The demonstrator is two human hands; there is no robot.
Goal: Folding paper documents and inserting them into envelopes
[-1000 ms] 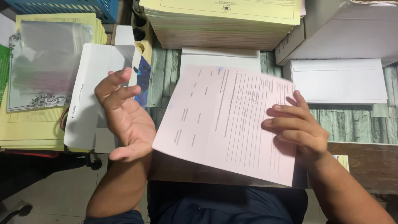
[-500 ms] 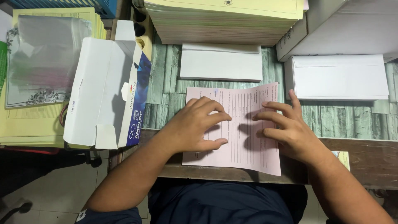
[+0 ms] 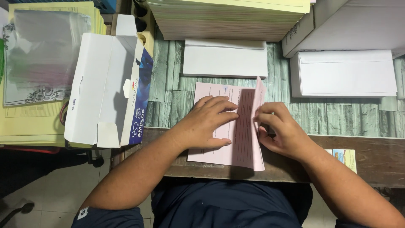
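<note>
Left hand (image 3: 206, 122): flat, unclenched, pressing pink sheet (image 3: 242, 139).
Right hand (image 3: 280, 133): pinching the folded flap's edge.
Fold axis: runs away from the body, between both hands.

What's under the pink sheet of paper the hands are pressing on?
The pink sheet lies across the grey-green tabletop and its brown wooden edge. Whatever else sits beneath it is covered by the paper, the left hand and right hand.

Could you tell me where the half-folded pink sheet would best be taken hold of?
Probably by the raised flap edge of the pink sheet, coming from the right. That edge stands off the table, beside the right hand, so fingers can pinch it. The left hand presses the rest flat, leaving no free edge there.
</note>
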